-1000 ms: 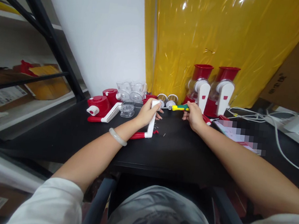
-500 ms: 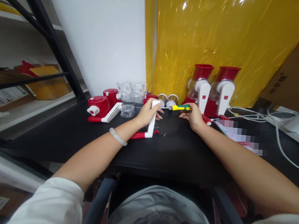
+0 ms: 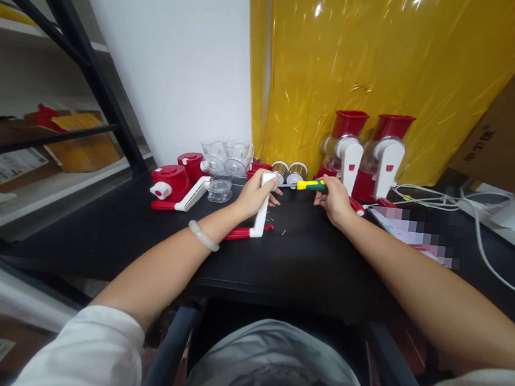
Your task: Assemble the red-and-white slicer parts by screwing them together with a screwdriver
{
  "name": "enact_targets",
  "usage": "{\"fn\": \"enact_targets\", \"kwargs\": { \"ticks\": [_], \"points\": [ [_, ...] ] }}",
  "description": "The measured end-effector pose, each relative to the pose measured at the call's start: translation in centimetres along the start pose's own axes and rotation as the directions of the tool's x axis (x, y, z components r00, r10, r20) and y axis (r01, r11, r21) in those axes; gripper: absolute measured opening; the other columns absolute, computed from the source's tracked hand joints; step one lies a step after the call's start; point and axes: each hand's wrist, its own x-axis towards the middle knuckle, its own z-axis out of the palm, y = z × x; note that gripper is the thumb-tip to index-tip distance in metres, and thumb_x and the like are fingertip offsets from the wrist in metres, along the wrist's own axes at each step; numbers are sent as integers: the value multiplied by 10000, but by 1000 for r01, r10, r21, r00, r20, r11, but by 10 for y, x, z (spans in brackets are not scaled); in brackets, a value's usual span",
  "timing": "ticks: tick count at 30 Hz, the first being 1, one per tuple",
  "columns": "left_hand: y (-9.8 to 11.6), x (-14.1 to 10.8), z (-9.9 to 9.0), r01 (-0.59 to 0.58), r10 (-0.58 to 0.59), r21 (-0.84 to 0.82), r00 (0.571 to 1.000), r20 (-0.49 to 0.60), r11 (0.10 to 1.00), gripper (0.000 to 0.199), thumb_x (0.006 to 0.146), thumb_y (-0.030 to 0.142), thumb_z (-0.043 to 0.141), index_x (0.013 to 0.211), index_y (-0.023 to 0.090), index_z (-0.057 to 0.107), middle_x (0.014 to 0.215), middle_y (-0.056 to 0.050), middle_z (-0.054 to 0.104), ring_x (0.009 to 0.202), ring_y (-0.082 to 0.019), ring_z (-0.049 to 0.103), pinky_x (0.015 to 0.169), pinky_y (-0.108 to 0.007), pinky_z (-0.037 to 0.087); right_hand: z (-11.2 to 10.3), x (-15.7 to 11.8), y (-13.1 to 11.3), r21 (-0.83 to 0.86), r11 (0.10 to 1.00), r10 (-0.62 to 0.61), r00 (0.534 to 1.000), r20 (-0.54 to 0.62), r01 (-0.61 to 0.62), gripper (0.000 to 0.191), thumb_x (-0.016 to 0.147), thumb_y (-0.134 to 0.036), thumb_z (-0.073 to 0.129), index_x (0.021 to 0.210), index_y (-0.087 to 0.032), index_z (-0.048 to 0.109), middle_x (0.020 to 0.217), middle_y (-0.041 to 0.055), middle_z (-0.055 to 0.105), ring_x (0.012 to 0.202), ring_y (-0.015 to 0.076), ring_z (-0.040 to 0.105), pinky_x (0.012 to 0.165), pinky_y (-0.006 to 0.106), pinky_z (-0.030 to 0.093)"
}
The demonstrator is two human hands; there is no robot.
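While the left hand (image 3: pixel 251 197) clamps the white crank handle (image 3: pixel 261 215) over the desk (image 3: pixel 309 266), the right hand (image 3: pixel 334 200) grips the yellow-green screwdriver (image 3: pixel 308 185) aimed at the handle's upper end. An off-axis push could make the tip skid toward the left hand; a low wrist could scatter the loose metal pieces (image 3: pixel 283 232), probably screws, nearby. Bare desk stretches toward the near edge, while grating drums (image 3: pixel 296 173) crowd the far side
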Motion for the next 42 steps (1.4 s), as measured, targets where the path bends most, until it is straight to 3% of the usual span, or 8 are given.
{"fn": "enact_targets", "kwargs": {
  "ticks": [11, 14, 19, 23, 29, 38, 42],
  "points": [
    [0, 0, 0, -3, 3, -6, 1000, 3, 1000, 275, 882, 408, 572, 981, 194, 429, 766, 3, 655, 512, -109, 640, 466, -209, 506, -4, 4, 8, -114, 991, -73, 997, 10, 74, 433, 830, -652, 520, 730, -241, 429, 386, -86, 386, 291, 94, 374, 311, 220, 341],
    [0, 0, -1, -3, 3, -1, 1000, 1, 1000, 263, 888, 396, 564, 987, 192, 430, 769, 2, 656, 516, -109, 642, 466, -205, 504, -3, 4, 5, -125, 991, -43, 999, -17, 40, 454, 842, -677, 466, 734, -236, 448, 390, -66, 421, 297, 104, 402, 312, 225, 348],
    [0, 0, 0, 8, -8, -7, 1000, -4, 1000, 287, 880, 413, 576, 991, 195, 429, 767, 8, 654, 509, -100, 636, 471, -201, 505, -1, 5, 2, -15, 997, 77, 997, -5, -77, 340, 889, -531, 406, 844, -210, 509, 520, -19, 577, 401, 122, 554, 439, 237, 464],
    [0, 0, 0, 14, -14, -13, 1000, -10, 1000, 294, 876, 421, 581, 989, 196, 429, 761, 11, 654, 504, -101, 635, 466, -200, 502, -4, 5, 5, 68, 996, 57, 996, 64, -62, 239, 810, -426, 459, 917, -219, 513, 660, -13, 642, 500, 131, 626, 504, 241, 483],
    [1, 0, 1, 8, -8, -12, 1000, -11, 1000, 256, 889, 387, 568, 984, 193, 430, 774, -1, 656, 509, -110, 637, 468, -212, 505, -2, 3, 3, 51, 997, 50, 998, 49, -53, 185, 759, -339, 502, 897, -216, 509, 587, -29, 592, 460, 119, 577, 471, 226, 443],
    [1, 0, 0, 8, -8, -8, 1000, -7, 1000, 255, 889, 389, 565, 982, 192, 433, 781, -3, 652, 516, -111, 642, 467, -210, 508, 0, -1, -1, 51, 998, 33, 999, 24, -34, 53, 838, -273, 491, 841, -220, 496, 512, -49, 528, 423, 100, 518, 431, 211, 441],
    [0, 0, 0, 2, -2, -10, 1000, -6, 1000, 275, 881, 405, 575, 984, 193, 435, 779, -3, 653, 515, -109, 641, 466, -206, 505, 1, -2, -3, 36, 998, 48, 999, 6, -49, 78, 865, -287, 496, 829, -222, 472, 485, -57, 518, 388, 97, 497, 410, 201, 433]
  ]
}}
